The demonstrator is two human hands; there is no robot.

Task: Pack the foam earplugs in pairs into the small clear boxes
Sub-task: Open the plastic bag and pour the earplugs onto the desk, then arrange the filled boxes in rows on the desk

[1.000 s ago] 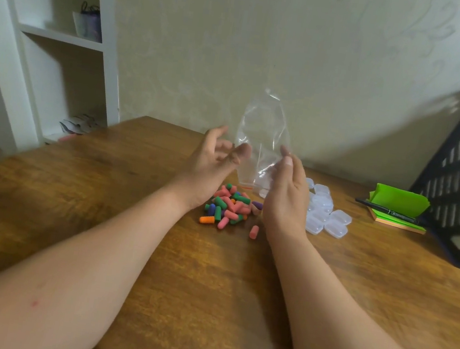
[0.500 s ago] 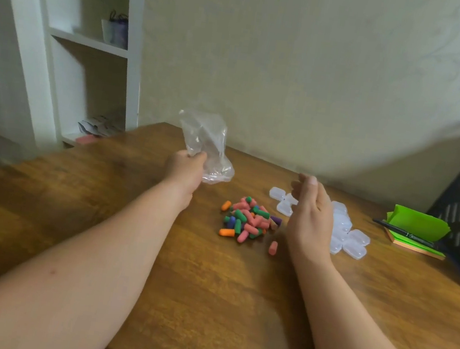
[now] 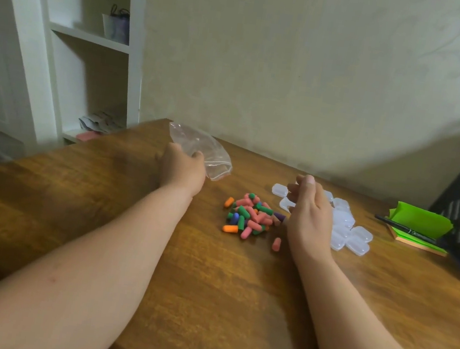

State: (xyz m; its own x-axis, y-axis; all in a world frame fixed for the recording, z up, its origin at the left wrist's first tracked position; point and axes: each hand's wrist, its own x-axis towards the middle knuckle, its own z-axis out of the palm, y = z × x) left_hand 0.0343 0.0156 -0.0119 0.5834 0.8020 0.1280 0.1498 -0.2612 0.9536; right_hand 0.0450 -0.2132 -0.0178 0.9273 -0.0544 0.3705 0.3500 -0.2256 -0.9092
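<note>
While my left grip (image 3: 184, 168) clamps the bag (image 3: 211, 154), right grip (image 3: 310, 215) slack, empty: I'd park bag ten o'clock of earplugs (image 3: 249, 215).

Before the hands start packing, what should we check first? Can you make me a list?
1. The earplugs lie out on the table: ok, in a pile.
2. The left hand is free: not ok, it holds the plastic bag.
3. The right hand is free: ok, it holds nothing.
4. The clear boxes are near the right hand: ok, clustered beside it.
5. One box open and ready: cannot tell.
6. The stray earplug is on the table: ok, near the pile.
</note>
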